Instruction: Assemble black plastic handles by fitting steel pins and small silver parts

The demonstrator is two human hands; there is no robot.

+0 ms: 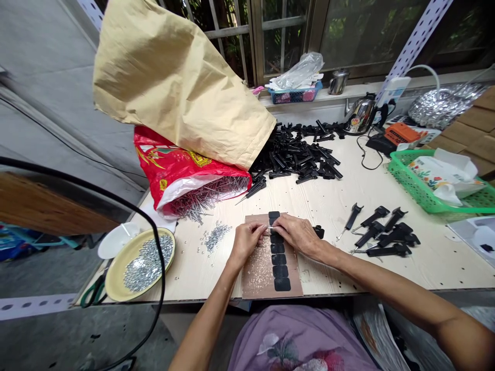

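Pinching a thin, silvery pin between left hand and right hand; perhaps joined with the black handle showing just to the right of the grip.

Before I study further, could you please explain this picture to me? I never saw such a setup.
No machine works here: these are a person's bare left hand and right hand, seen from a camera worn on the head. Their fingertips pinch a thin shiny piece, too small to identify, above a brown board with black patches. On the table lie a yellowish bowl of small metal bits, a red bag of metal pins, a heap of black parts, and a green basket.
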